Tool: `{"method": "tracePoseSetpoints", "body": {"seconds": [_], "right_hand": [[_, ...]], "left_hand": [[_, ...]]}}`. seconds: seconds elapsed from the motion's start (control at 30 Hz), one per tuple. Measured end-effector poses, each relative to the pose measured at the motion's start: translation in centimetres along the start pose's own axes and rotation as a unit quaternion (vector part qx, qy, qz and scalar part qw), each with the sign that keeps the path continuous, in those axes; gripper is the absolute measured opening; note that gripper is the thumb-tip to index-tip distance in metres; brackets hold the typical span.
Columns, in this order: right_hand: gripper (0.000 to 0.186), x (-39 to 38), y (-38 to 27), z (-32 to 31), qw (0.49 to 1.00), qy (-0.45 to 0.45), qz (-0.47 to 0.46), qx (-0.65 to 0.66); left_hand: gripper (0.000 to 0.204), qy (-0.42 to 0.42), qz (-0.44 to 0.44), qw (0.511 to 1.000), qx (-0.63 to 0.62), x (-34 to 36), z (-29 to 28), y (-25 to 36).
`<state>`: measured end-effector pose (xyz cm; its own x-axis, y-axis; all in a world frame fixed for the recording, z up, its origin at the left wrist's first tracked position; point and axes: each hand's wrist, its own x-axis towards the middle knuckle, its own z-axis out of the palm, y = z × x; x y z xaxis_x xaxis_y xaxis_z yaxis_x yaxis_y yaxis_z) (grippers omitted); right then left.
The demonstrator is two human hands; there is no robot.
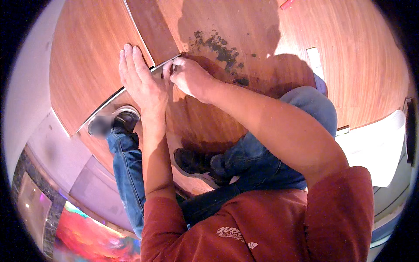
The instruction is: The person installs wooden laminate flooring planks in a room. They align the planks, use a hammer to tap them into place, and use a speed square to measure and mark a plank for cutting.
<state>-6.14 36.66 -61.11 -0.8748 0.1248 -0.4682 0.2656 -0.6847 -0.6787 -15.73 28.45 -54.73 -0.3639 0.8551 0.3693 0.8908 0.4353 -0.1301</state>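
Observation:
My left hand (142,85) lies with its fingers stretched out together across a thin dark-and-light strip (102,105) that runs along an edge of the brown wood-grain panels. Close beside it, my right hand (190,77) is closed, with thumb and fingers pinched at the far right end of the strip. What sits between those fingers is hidden. Beyond both hands, a darker wood-grain piece (152,28) meets the strip, with a pale line along its left side. A large wood-grain panel (100,43) lies to the left.
Dark crumbly patches (224,52) mark the wood surface beyond my right hand. A white flat strip (315,65) lies by my right knee. At the far edge is a small red object (286,4). A white sheet (375,148) sits to the right, and a colourful picture (91,233) lower left.

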Motion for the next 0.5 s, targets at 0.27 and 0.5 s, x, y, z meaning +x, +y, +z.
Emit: {"method": "tracePoseSetpoints", "body": {"seconds": [0.27,0.5], "right_hand": [[0.021,0.4,-1.0,-1.1,0.998,-0.013,-0.052,-0.012],[0.033,1.2,-0.9,0.1,0.996,-0.039,-0.075,0.039]], "left_hand": [[0.09,-0.055,-0.031,0.997,-0.039,0.1,-0.5,-1.6],[0.092,-0.068,-0.058,0.996,-0.028,-1.2,0.3,-4.1]]}}
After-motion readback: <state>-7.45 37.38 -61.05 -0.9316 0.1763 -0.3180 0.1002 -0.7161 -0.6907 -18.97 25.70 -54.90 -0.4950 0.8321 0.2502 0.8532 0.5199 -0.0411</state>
